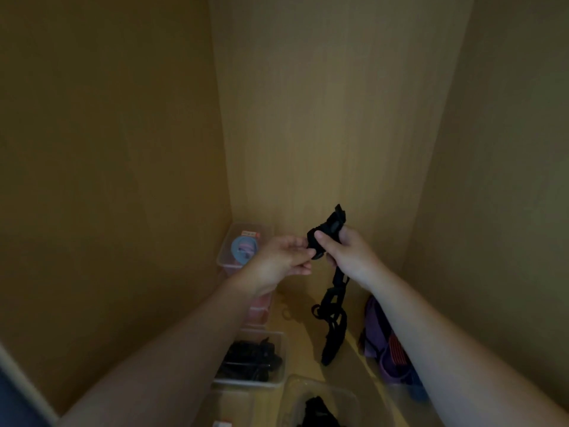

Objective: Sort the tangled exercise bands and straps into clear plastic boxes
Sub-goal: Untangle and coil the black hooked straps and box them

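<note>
Untangling a black strap (pixel 335 298) held up above the cabinet floor, the left hand (pixel 281 260) is pinching its bunched top while the right hand (pixel 348 257) is gripping it; next it is likely needing straightening, then lowering into the clear box (pixel 246 383) of black straps.

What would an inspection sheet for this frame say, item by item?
Surface: wooden cabinet floor, dimly lit.
Job's things: black strap hanging from both hands; clear boxes along the left, one with a blue band, one with black straps; nearest box holds a black item.
Clutter: purple bands heaped on the right.
Grippers: left hand pinches the strap's top; right hand grips it.
Cables: nothing seen.
Surroundings: wooden cabinet walls on three sides.
</note>
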### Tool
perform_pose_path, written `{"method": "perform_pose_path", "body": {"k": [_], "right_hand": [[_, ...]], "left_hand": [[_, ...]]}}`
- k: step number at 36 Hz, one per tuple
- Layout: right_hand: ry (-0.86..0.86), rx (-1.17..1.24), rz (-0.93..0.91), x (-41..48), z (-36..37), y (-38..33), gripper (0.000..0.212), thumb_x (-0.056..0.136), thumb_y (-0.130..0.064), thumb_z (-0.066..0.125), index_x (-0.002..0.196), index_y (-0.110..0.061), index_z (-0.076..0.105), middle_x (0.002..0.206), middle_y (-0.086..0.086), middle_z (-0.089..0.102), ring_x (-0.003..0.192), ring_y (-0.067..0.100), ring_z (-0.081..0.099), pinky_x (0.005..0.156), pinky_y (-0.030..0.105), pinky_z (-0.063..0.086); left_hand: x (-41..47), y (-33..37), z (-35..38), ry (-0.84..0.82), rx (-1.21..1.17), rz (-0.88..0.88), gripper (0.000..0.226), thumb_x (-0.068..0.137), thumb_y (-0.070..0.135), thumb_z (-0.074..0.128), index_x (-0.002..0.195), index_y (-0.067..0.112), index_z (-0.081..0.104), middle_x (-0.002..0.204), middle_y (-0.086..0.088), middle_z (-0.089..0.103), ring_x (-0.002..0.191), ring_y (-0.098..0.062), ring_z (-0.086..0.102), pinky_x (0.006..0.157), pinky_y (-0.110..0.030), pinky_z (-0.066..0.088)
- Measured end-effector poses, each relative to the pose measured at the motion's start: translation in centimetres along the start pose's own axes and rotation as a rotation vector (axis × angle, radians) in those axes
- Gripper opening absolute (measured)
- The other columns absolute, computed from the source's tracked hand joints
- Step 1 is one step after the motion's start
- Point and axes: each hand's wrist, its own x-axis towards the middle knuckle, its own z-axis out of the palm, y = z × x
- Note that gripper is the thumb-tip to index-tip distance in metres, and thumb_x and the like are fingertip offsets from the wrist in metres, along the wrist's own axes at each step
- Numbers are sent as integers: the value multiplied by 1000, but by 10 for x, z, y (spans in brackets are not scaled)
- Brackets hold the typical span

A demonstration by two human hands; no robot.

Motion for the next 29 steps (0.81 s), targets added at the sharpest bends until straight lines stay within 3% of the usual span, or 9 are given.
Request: {"method": "perform_pose_path", "body": {"k": [5, 8, 11, 15, 18, 21, 23, 25, 29], "right_hand": [[-6, 44, 88, -2, 1, 4, 27, 94, -42, 56, 80, -20, 64, 64, -3, 59, 47, 5, 51, 48, 16, 40], [32, 56, 141, -4, 4, 11, 25, 92, -43, 59, 86, -20, 67, 69, -7, 62, 47, -2, 52, 45, 11, 39], [91, 124, 232, -7, 6, 18, 30, 89, -44, 63, 93, -16, 68, 74, -3, 65, 55, 6, 55, 51, 18, 42], [120, 171, 330, -9, 7, 22, 37, 87, -46, 66, 89, -9, 69, 69, 3, 67, 49, 11, 55, 54, 25, 45], [129, 187, 329, -8, 8, 23, 38, 86, -46, 66, 87, -8, 68, 67, 5, 67, 45, 13, 52, 50, 25, 44], [100, 159, 260, -6, 5, 26, 42, 86, -46, 66, 90, -4, 67, 69, 5, 66, 50, 17, 53, 51, 27, 44], [65, 115, 218, -7, 2, 27, 43, 85, -48, 67, 94, -5, 65, 72, 4, 65, 56, 16, 55, 53, 26, 44], [38, 82, 186, -8, -2, 27, 39, 85, -45, 68, 97, -8, 63, 72, 2, 63, 57, 14, 57, 51, 21, 44], [-68, 98, 130, -13, -4, 27, 31, 85, -38, 70, 97, -11, 60, 73, 0, 63, 58, 13, 57, 54, 23, 46]], "left_hand": [[1, -10, 6, 38, -181, -66, 31, 90, 2, 62, 119, -5, 55, 95, -10, 63, 74, -11, 63, 65, -19, 54], [0, -17, 14, 127, -135, -51, 30, 88, -2, 64, 115, -4, 55, 93, -12, 63, 70, -13, 66, 64, -21, 57], [-2, -29, 20, 204, 29, 43, 22, 87, -5, 63, 107, 1, 56, 85, -10, 60, 68, -15, 63, 63, -21, 57], [-3, -50, 22, 322, 560, 339, 23, 86, 3, 67, 107, 11, 62, 76, 12, 54, 67, 1, 53, 66, -12, 46], [-4, -54, 22, 339, 720, 477, 25, 85, 3, 67, 109, 7, 65, 80, 10, 53, 66, 1, 48, 62, -6, 36], [-4, -53, 24, 311, 589, 399, 36, 84, 9, 70, 117, 15, 57, 80, 10, 54, 67, 0, 53, 62, -12, 42], [-5, -50, 22, 200, 387, 247, 47, 86, 19, 71, 127, 20, 48, 94, 5, 58, 78, -5, 60, 69, -15, 48], [-5, -46, 19, 42, 246, 112, 41, 91, 26, 65, 129, 17, 51, 103, -1, 63, 84, -12, 65, 73, -23, 54], [-4, -44, 12, -105, 137, 41, 17, 94, 17, 59, 110, 12, 61, 84, -10, 64, 72, -18, 64, 64, -26, 54]]}}
